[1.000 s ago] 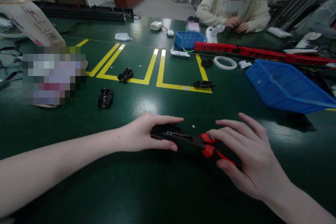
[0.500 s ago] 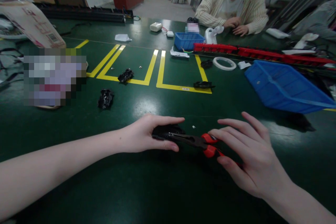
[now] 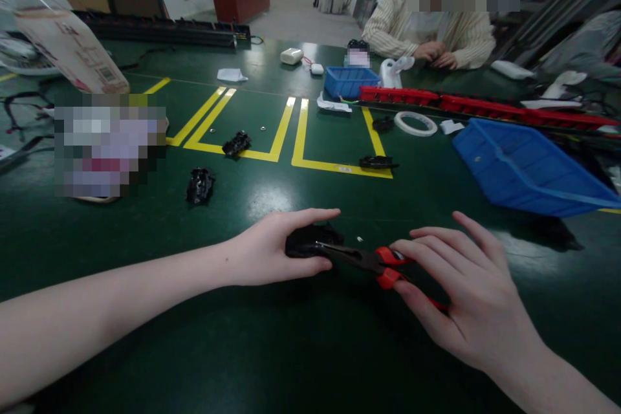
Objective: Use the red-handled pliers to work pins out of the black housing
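My left hand (image 3: pixel 276 247) is closed around a black plastic part (image 3: pixel 305 239), thumb and fingers on its two sides. In my right hand (image 3: pixel 460 284) is a pair of needle-nose pliers (image 3: pixel 388 266) with red handles. The dark jaws reach left to the black part, and their tips lie over or against it; whether they pinch something there I cannot make out. A tiny white scrap (image 3: pixel 359 239) lies on the table just beyond the pliers. Similar black parts lie farther off, one (image 3: pixel 200 185) left of centre and another (image 3: pixel 237 143) on the yellow tape.
A large blue bin (image 3: pixel 528 168) stands tilted at the right, with a tape roll (image 3: pixel 415 123) near it. Behind are a red strip (image 3: pixel 485 107) and a small blue bin (image 3: pixel 350 82). A bottle (image 3: pixel 72 45) leans at the left. Across the table sits a person (image 3: pixel 431 32).
The view has shifted slightly, so the table things appear a little lower. Both hands keep their grip; the plier jaws look slightly more tilted, and my right thumb sits closer to the red handle.
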Tool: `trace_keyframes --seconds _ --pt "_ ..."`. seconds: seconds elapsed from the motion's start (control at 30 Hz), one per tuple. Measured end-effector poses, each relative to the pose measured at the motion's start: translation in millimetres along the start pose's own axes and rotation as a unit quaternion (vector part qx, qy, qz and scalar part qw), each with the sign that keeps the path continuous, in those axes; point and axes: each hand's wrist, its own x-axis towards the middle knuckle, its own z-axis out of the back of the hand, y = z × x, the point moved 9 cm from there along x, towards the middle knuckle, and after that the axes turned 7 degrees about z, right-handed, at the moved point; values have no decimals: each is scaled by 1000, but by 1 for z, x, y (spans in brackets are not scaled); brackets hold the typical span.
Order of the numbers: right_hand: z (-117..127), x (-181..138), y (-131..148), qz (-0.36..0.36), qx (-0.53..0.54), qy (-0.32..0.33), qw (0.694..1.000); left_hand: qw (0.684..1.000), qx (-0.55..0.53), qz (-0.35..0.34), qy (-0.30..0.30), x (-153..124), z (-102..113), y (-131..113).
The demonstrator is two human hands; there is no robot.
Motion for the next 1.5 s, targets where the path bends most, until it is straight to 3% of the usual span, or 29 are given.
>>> trace_keyframes --seconds 0.33,0.63,1.03,1.27,1.5 --pt "5 -6 -13 -10 11 -11 1000 976 -210 57 19 2 3 15" --pt "10 -2 -18 -16 0 -17 1000 940 -325 77 71 8 -6 22" --pt "2 -2 -17 -35 55 11 998 964 -221 71 132 3 -17 14" --pt "2 0 -11 -14 63 18 998 984 -129 63 107 -1 -16 14" --pt "1 -2 -12 -17 72 30 997 987 -109 91 79 1 -11 10"
